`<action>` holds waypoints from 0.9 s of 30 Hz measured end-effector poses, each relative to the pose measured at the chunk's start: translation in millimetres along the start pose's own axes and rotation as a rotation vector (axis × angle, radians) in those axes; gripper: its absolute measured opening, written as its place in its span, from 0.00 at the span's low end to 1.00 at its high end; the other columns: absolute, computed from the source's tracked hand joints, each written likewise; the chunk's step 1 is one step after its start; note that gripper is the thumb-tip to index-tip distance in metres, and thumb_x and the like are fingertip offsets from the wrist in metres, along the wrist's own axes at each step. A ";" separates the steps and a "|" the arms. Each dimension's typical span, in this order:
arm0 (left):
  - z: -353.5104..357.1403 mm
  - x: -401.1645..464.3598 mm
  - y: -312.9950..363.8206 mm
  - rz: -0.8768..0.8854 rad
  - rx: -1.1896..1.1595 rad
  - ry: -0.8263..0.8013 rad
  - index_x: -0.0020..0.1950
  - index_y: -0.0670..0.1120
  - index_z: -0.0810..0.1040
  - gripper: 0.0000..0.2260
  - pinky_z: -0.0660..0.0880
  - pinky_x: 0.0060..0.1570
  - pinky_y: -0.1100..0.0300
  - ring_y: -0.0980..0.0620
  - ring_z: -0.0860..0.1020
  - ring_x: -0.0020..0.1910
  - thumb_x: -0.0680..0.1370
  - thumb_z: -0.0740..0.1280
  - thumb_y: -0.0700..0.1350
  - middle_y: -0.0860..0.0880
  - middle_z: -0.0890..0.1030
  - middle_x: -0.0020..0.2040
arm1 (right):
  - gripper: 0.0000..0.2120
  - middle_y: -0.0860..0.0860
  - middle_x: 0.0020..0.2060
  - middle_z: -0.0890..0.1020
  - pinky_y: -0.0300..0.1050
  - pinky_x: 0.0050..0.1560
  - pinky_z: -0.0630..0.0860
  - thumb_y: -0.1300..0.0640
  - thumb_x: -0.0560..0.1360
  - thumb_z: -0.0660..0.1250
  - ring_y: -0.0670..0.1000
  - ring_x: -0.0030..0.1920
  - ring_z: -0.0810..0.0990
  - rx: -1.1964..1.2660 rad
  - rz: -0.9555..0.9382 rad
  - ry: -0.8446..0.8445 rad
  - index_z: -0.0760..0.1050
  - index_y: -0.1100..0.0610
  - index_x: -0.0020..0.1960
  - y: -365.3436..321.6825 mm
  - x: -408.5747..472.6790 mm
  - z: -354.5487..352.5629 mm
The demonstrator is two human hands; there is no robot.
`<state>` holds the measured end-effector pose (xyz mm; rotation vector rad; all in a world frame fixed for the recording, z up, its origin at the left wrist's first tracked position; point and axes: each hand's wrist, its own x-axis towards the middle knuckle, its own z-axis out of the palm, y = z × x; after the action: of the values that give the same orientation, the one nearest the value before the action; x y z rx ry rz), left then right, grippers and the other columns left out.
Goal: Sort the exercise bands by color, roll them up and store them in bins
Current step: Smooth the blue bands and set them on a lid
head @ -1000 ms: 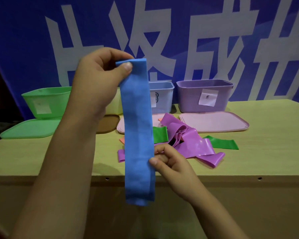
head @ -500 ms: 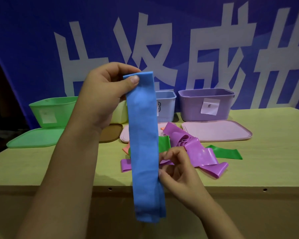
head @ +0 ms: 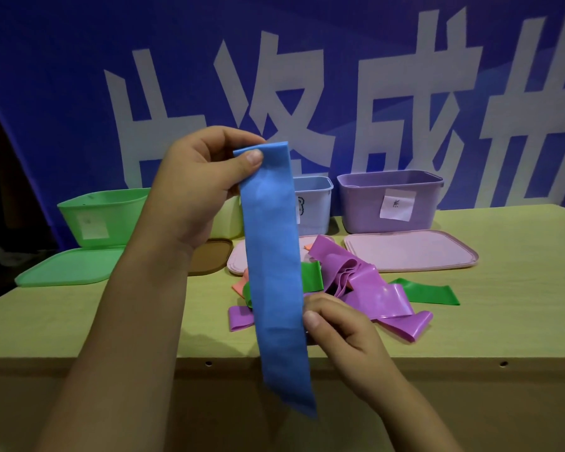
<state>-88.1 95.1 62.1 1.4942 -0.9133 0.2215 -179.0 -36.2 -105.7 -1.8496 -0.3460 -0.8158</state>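
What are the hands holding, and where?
A long blue rubber exercise band. The left hand pinches its top end; the right hand grips its right edge lower down.

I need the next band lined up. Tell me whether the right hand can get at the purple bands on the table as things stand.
Probably yes, but not freely: the right hand sits right beside the purple bands, with nothing between them, yet its fingers are pinching the blue band that the left hand holds up.

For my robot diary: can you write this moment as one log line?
left hand: pinches blue band top | right hand: grips band's middle | band: hanging, unrolled
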 end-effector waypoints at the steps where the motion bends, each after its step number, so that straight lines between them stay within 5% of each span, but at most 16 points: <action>1: 0.3 0.1 -0.6 0.001 0.004 -0.001 0.49 0.49 0.78 0.06 0.78 0.43 0.63 0.51 0.79 0.48 0.78 0.64 0.39 0.50 0.80 0.46 | 0.10 0.49 0.34 0.72 0.47 0.37 0.70 0.50 0.76 0.61 0.50 0.37 0.72 -0.008 0.004 -0.001 0.72 0.52 0.37 0.2 0.0 0.0; 4: 1.0 1.3 -2.3 -0.005 0.012 0.005 0.48 0.49 0.78 0.06 0.79 0.44 0.61 0.50 0.80 0.49 0.78 0.64 0.39 0.49 0.80 0.46 | 0.12 0.49 0.32 0.70 0.37 0.35 0.65 0.50 0.74 0.63 0.46 0.34 0.68 -0.055 0.009 0.014 0.69 0.55 0.35 1.0 0.0 1.0; 9: 0.9 2.7 -5.1 -0.011 0.032 0.036 0.48 0.49 0.78 0.06 0.79 0.44 0.62 0.51 0.80 0.48 0.78 0.64 0.39 0.50 0.80 0.46 | 0.12 0.48 0.28 0.68 0.33 0.32 0.63 0.47 0.71 0.64 0.42 0.30 0.66 -0.050 0.067 0.068 0.67 0.50 0.32 3.6 -1.7 1.9; 12: 0.5 3.1 -5.6 -0.008 0.029 0.051 0.49 0.49 0.78 0.06 0.79 0.43 0.62 0.51 0.80 0.48 0.78 0.64 0.39 0.50 0.80 0.45 | 0.15 0.53 0.28 0.69 0.32 0.31 0.64 0.46 0.68 0.65 0.43 0.29 0.68 -0.068 0.085 0.117 0.67 0.56 0.32 4.4 -0.9 4.2; 15: -1.8 4.4 -5.1 -0.014 0.029 0.055 0.49 0.48 0.78 0.06 0.78 0.42 0.62 0.51 0.80 0.48 0.78 0.64 0.39 0.49 0.80 0.46 | 0.14 0.51 0.30 0.71 0.32 0.30 0.67 0.57 0.70 0.72 0.43 0.29 0.70 -0.008 0.146 0.136 0.66 0.58 0.37 0.6 0.8 2.5; 18: -3.3 5.0 -5.3 -0.036 0.017 0.037 0.49 0.48 0.78 0.06 0.78 0.40 0.64 0.52 0.79 0.46 0.78 0.64 0.39 0.50 0.80 0.45 | 0.15 0.43 0.35 0.75 0.34 0.34 0.71 0.63 0.71 0.71 0.43 0.31 0.74 0.042 0.166 0.048 0.68 0.49 0.49 -6.9 2.9 -0.1; 21: -3.7 4.1 -4.3 -0.042 -0.007 -0.005 0.49 0.48 0.78 0.06 0.77 0.40 0.65 0.53 0.80 0.46 0.78 0.64 0.39 0.50 0.80 0.45 | 0.30 0.43 0.43 0.73 0.36 0.37 0.72 0.61 0.75 0.68 0.45 0.35 0.72 -0.015 0.053 -0.070 0.65 0.29 0.62 -11.9 5.8 -2.5; 23: -3.8 3.4 -2.4 -0.040 -0.025 -0.038 0.49 0.48 0.78 0.06 0.78 0.41 0.64 0.54 0.80 0.46 0.78 0.64 0.39 0.50 0.81 0.45 | 0.25 0.44 0.44 0.72 0.32 0.39 0.70 0.57 0.76 0.65 0.43 0.39 0.72 -0.127 -0.042 -0.138 0.66 0.34 0.66 -11.2 9.9 -3.6; 27: -3.5 3.7 2.1 0.025 -0.008 -0.012 0.51 0.47 0.78 0.06 0.78 0.41 0.65 0.55 0.80 0.45 0.78 0.64 0.39 0.51 0.80 0.44 | 0.14 0.39 0.46 0.81 0.40 0.44 0.76 0.54 0.74 0.64 0.43 0.45 0.79 -0.211 -0.070 -0.178 0.77 0.44 0.58 -4.1 11.6 -0.8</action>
<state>-85.7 97.1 66.6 1.4786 -0.9417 0.2274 -173.3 -36.7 -94.8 -2.1247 -0.4542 -0.7602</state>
